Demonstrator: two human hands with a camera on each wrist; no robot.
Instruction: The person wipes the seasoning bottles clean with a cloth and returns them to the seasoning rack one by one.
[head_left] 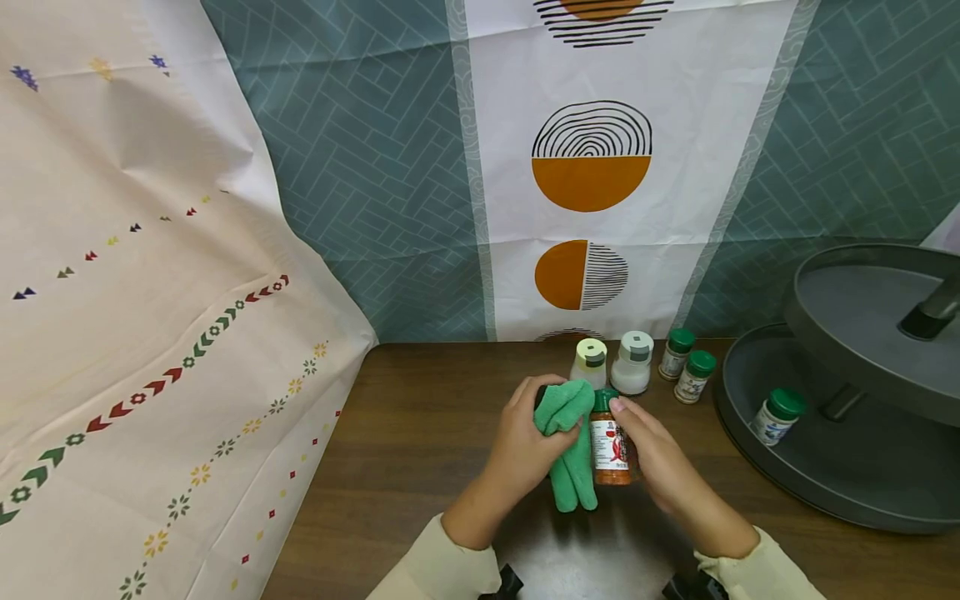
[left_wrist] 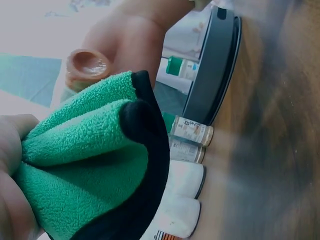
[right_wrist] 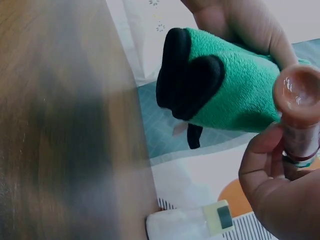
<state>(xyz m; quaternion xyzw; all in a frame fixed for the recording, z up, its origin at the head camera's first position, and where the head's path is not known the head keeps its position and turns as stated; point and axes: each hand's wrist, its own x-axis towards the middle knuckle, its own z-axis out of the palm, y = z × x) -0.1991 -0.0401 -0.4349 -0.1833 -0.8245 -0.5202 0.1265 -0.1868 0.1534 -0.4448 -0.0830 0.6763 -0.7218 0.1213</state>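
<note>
In the head view my left hand [head_left: 528,437] grips a folded green cloth [head_left: 576,462] with dark edging. Right beside it, my right hand [head_left: 656,454] holds a small spice bottle [head_left: 611,450] with a green cap, a white label and red-orange contents. Cloth and bottle appear side by side, and whether they touch I cannot tell. The left wrist view shows the cloth [left_wrist: 85,155] bunched in folds, with the round base of the spice bottle [left_wrist: 89,66] behind it. Seen from the right wrist, the bottle's base [right_wrist: 300,95] faces the camera.
Behind my hands stand two white shakers, one with a yellowish lid [head_left: 590,358] and one with a grey-white lid [head_left: 633,362]. Two green-capped bottles [head_left: 693,379] are to their right. A dark two-tier round rack [head_left: 825,492] at the right carries another green-capped bottle [head_left: 777,417]. Patterned white fabric [head_left: 187,333] hangs left.
</note>
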